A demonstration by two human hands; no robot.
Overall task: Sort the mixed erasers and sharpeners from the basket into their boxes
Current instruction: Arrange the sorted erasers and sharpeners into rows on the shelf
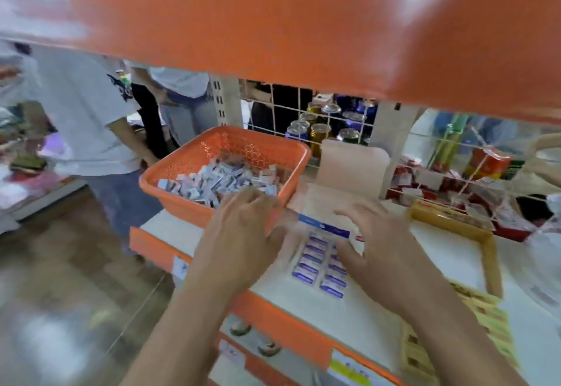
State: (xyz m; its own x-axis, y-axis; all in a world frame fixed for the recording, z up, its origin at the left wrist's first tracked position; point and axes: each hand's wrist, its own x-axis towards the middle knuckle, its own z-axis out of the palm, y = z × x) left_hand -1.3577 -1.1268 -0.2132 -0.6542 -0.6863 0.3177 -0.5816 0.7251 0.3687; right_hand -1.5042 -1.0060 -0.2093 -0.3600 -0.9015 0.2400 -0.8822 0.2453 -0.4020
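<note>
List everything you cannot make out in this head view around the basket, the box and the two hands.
1. Head view, packets in the orange basket: small and blurred, so erasers and sharpeners cannot be told apart.
2. Left hand: its own back hides the fingertips, so whether it holds anything is unseen.
3. Box: its print is smeared by motion blur; the right hand covers its right side.

Can't read a thing from my end; the eraser wrappers point(312, 261) carry blue print, the shelf-edge tags point(349, 367) and cans point(318, 133) too; all just blur.
</note>
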